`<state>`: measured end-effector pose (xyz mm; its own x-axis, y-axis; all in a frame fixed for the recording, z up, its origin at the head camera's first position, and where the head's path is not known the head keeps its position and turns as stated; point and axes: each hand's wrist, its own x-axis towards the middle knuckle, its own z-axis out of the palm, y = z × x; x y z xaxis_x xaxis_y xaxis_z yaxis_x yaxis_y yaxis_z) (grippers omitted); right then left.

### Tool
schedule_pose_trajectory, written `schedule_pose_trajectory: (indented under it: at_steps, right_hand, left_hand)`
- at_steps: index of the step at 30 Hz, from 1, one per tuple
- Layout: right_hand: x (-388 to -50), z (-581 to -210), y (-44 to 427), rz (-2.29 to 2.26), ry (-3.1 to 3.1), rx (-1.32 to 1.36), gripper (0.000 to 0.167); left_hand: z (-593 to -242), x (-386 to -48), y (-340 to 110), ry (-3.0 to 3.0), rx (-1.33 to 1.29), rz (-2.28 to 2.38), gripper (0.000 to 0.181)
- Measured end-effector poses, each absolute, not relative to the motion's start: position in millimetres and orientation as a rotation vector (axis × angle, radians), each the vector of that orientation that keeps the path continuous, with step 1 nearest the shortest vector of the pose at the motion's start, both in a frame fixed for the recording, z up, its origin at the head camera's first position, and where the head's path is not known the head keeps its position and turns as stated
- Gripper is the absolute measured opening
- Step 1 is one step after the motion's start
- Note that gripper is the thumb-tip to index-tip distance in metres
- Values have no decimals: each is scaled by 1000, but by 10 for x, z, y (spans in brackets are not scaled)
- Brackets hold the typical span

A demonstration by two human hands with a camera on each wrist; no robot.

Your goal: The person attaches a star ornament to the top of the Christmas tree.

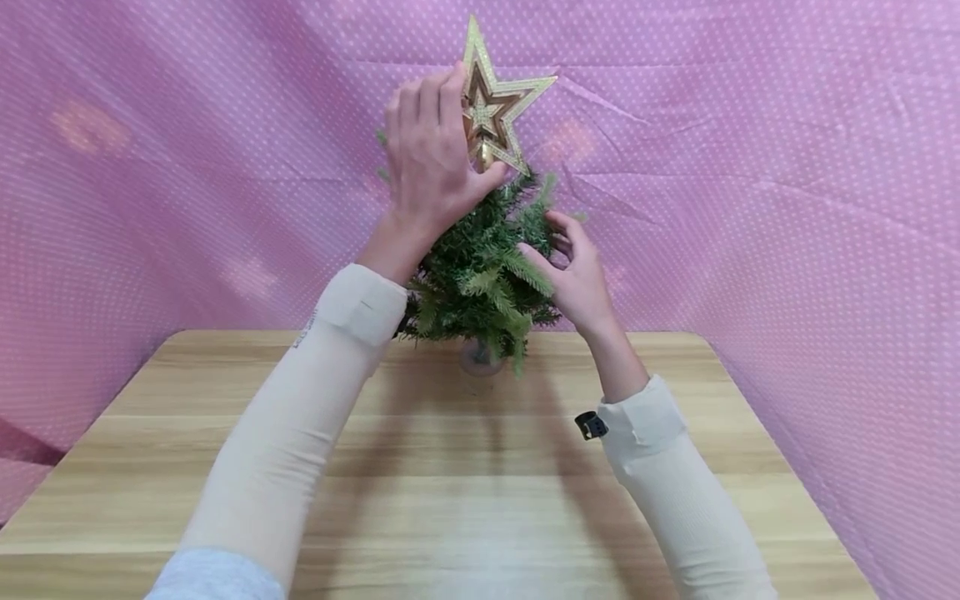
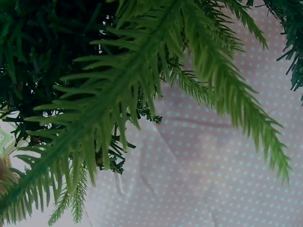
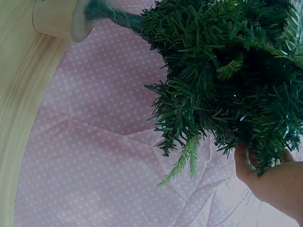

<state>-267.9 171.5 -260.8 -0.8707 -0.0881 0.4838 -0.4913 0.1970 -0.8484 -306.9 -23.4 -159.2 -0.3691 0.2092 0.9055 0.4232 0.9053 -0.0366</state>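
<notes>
A small artificial Christmas tree (image 1: 480, 283) stands at the back of the table. On its top sits a gold star tree topper (image 1: 498, 104) with nested star outlines. My left hand (image 1: 427, 150) holds the star from its left side, thumb across its lower part; the hand covers the star's left points. Lower down, my right hand (image 1: 581, 279) curls thumb and fingers around branches on the tree's right side. In the right wrist view, my right hand (image 3: 270, 182) grips among the dark green needles, which partly hide the fingertips. Green branches (image 2: 109, 99) fill most of the left wrist view.
The tree's round base (image 3: 54, 19) rests close to the far edge of the wooden table (image 1: 480, 483). Pink dotted cloth (image 1: 787, 208) hangs behind and at both sides. A black band-like object (image 1: 591, 425) sits at the right sleeve cuff.
</notes>
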Motion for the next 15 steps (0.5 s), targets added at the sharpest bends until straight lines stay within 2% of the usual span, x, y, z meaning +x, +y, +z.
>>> schedule_pose_trajectory:
  at_steps: [15]
  right_hand:
    - [-2716, -2573, 1645, 1690, -2155, 516, 65]
  left_hand:
    - [-1571, -3214, -326, -1946, -546, -184, 99]
